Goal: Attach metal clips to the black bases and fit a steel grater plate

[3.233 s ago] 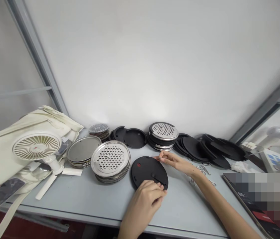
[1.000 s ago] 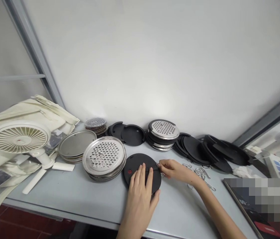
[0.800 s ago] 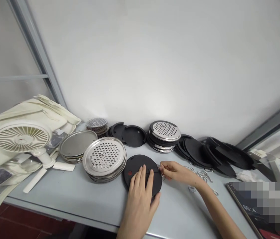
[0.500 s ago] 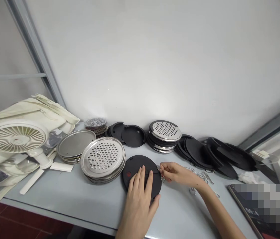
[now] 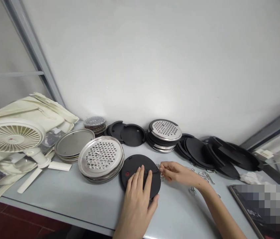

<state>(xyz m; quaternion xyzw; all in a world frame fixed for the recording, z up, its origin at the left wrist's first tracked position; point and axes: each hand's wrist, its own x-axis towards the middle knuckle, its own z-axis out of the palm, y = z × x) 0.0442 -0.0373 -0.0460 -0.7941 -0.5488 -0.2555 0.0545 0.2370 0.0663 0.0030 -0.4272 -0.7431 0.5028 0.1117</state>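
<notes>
A round black disc (image 5: 133,166) with a small red mark lies on the table in front of me. My left hand (image 5: 137,196) rests flat on top of it, fingers stretched out and thumb by the near edge. At the disc's right edge, my right hand (image 5: 171,171) pinches a small metal ring piece (image 5: 163,178), partly hidden by the fingertips. Just left of the disc stands a stack of round metal grater plates (image 5: 101,156). Loose metal rings and hooks (image 5: 205,176) lie to the right of my right hand.
Plain metal discs (image 5: 74,142) and a white fan (image 5: 13,136) stand left, beside a cream bag (image 5: 18,108). Along the wall are black round holders (image 5: 133,134), a stack of holders with graters (image 5: 166,129) and more black parts (image 5: 199,151). A phone (image 5: 246,205) lies right.
The view has shifted slightly. Both hands keep their places at the black disc, with no clear movement of the things.
</notes>
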